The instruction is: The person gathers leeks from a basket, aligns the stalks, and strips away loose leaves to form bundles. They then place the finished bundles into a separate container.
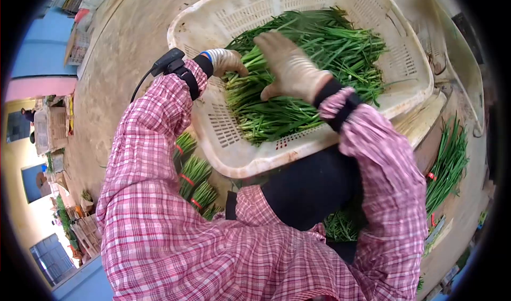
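Note:
A white plastic basket [245,165] holds a heap of long green leafy stalks [340,45]. My left hand [228,62], in a pale glove, is at the left end of the heap with its fingers curled over the pale stalk ends; what lies under the fingertips is hidden. My right hand [290,69], also gloved, is over the middle of the heap, palm down, with thumb and fingers apart and nothing held. It is slightly blurred.
Bundles of green stalks with red bands [196,174] lie below the basket's left side. Another banded bundle [446,168] is at the right. Crates [50,129] stand at the far left.

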A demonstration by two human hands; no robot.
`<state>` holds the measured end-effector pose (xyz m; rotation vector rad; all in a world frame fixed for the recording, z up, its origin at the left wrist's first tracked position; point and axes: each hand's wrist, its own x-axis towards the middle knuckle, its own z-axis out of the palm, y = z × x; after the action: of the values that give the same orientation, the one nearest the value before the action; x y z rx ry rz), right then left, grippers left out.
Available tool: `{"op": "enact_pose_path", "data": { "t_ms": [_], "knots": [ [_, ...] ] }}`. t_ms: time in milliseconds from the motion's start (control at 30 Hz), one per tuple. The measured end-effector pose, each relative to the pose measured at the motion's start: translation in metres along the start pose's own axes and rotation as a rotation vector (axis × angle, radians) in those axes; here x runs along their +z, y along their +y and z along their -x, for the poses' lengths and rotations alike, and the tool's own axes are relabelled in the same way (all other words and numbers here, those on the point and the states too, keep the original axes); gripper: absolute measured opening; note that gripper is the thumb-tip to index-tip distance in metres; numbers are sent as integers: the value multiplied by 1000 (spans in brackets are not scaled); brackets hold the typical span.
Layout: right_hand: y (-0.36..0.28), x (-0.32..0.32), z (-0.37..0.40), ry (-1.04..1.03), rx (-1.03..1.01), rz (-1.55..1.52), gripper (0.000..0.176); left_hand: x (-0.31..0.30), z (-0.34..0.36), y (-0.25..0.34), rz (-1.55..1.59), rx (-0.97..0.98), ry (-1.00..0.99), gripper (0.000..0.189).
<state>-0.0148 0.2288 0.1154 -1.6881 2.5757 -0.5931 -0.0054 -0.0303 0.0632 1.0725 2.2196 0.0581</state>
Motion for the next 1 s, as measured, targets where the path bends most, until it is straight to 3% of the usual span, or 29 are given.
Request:
{"op": "enact_pose_path", "data": {
  "t_ms": [67, 133, 167, 200, 233, 300, 333, 367, 400, 467, 500, 533, 600, 633, 667, 733, 800, 867, 933, 967, 1000],
  "knots": [
    [-3, 21, -21, -121, 39, 1, 116, 3, -4, 2, -14, -106, -87, 64],
    [-5, 44, -33, -186, 57, -18, 116, 2, 4, 7, -16, -16, 6, 74],
    [-7, 59, -30, -77, 61, -74, 114, 2, 8, 10, -5, 84, 120, 71],
    [-6, 57, -33, -93, 61, -86, 114, -17, 7, 24, 89, 18, -18, 67],
    [-5, 51, -37, -112, 75, -166, 111, -3, 1, 24, 742, -40, 129, 52],
    [-4, 55, -38, -82, 180, -330, 102, 5, -3, 23, 1431, -50, 146, 35],
    [10, 71, -47, -101, 162, -307, 87, -26, 8, 32, 1454, 9, 14, 37],
    [8, 61, -42, -106, 246, -385, 80, -31, 16, 17, 1716, -271, -122, 46],
    [10, 48, -39, -104, 326, -453, 73, -41, 23, 16, 1757, -383, -36, 52],
    [20, 57, -27, 2, 248, -377, 66, -28, 33, -14, 1782, -419, 248, 51],
    [24, 60, -22, 35, 202, -366, 62, -15, 27, -25, 1775, -582, 386, 48],
    [24, 59, -21, 73, 158, -357, 58, -13, 26, -19, 1517, -488, 179, 40],
    [23, 62, -21, 44, 174, -348, 57, -13, -12, 21, 519, -840, -267, 55],
    [22, 63, -20, 22, 165, -344, 57, 10, -23, 30, 282, -716, -254, 68],
    [23, 63, -21, 6, 152, -332, 57, 32, -39, 32, 212, -700, -366, 71],
    [27, 67, -22, 27, 159, -309, 57, 92, -53, 12, 162, -788, -266, 59],
    [33, 64, -23, -66, 218, -396, 69, 120, -57, 0, 115, -822, -134, 47],
    [32, 61, -21, -82, 223, -405, 69, 33, -37, 43, 330, -803, -133, 31],
    [30, 62, -25, -89, 221, -410, 69, 21, -26, 42, 752, -956, -126, 25],
    [28, 66, -30, -141, 197, -338, 70, 22, -11, 38, 916, -873, 64, 23],
    [27, 70, -33, -195, 173, -263, 72, 20, -3, 34, 973, -756, 90, 20]
  ]
}}
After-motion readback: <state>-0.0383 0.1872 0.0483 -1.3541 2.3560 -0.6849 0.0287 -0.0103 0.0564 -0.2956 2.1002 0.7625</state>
